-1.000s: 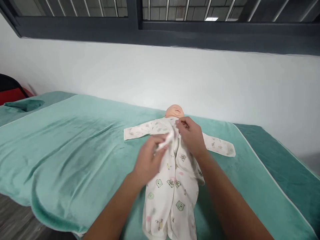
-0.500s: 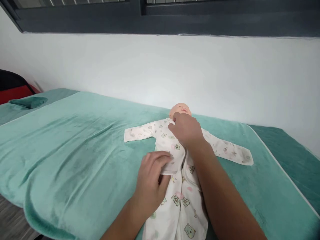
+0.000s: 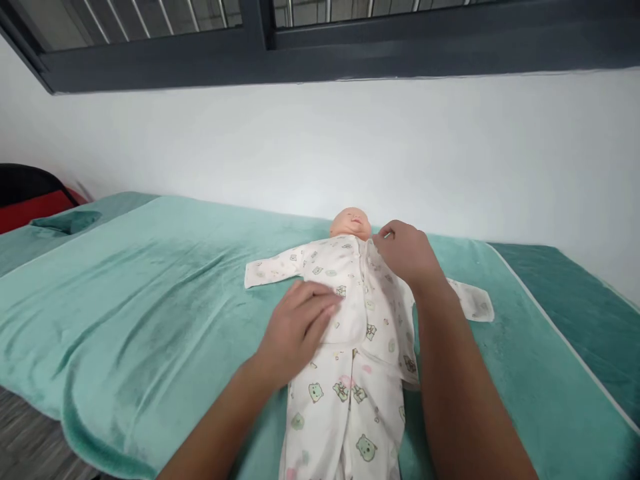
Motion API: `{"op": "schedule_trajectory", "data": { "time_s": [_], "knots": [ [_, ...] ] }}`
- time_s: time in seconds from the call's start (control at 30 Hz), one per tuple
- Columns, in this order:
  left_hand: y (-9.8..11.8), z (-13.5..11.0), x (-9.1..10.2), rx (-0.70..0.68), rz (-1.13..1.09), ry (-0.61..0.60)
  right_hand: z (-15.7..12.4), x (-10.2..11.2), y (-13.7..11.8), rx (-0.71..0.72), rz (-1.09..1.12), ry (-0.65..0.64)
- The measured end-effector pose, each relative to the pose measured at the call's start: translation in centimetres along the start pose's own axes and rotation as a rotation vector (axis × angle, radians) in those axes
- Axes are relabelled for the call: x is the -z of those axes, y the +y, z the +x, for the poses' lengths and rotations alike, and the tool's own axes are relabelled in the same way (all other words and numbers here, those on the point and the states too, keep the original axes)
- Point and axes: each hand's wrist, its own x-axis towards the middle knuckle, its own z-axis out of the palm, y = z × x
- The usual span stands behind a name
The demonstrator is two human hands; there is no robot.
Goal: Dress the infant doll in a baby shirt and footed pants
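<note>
With left hand [image 3: 295, 327] over printed shirt [image 3: 350, 320] on doll [image 3: 349, 221], right hand [image 3: 407, 252] curled higher up, can't tell either grip

Support: light teal blanket [image 3: 150, 300], plush, creased at left, near-left edge rounded. Pale line at right borders a darker teal section [image 3: 560, 287]. On blanket: baby doll [image 3: 351, 223], face up, in printed white clothes [image 3: 356, 327], sleeves outspread. Crumpled teal cloth [image 3: 67, 222], far left.
</note>
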Motion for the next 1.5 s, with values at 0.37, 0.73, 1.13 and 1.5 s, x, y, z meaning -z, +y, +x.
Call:
{"op": "schedule_trajectory", "data": {
  "time_s": [0.37, 0.73, 1.13, 1.5],
  "knots": [
    [-3.4, 14.1, -3.7, 0.544, -0.054, -0.090, 0.3, -2.3, 0.3, 0.099, -0.112, -0.047],
    [-3.2, 14.3, -4.0, 0.602, -0.315, 0.006, 0.4, -3.1, 0.4, 0.046, 0.489, 0.072],
    [-3.9, 13.4, -4.9, 0.632, -0.463, 0.067, 0.0, -4.0, 0.9, 0.092, 0.663, 0.039],
    [-4.5, 12.9, -4.5, 0.654, -0.679, 0.021, -0.4, -3.9, 0.7, 0.249, 0.358, -0.053]
  ]
}}
